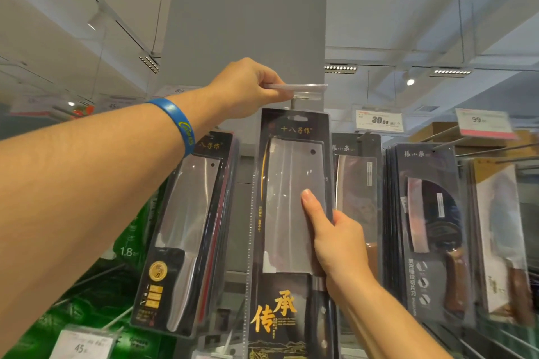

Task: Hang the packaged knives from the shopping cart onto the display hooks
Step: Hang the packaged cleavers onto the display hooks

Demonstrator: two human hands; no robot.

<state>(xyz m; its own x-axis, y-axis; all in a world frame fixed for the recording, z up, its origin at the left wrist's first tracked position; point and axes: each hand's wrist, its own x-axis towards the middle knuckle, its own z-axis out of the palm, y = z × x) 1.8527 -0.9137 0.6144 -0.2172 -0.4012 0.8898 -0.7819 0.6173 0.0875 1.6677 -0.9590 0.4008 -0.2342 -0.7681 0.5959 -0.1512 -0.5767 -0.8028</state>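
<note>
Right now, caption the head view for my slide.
Right hand holds a packaged knife under the hook; left hand pinches the clear tag holder.

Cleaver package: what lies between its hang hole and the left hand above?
In the head view, above the cleaver package, the grey display hook tip and the clear label holder that the left hand pinches; nothing else.
</note>
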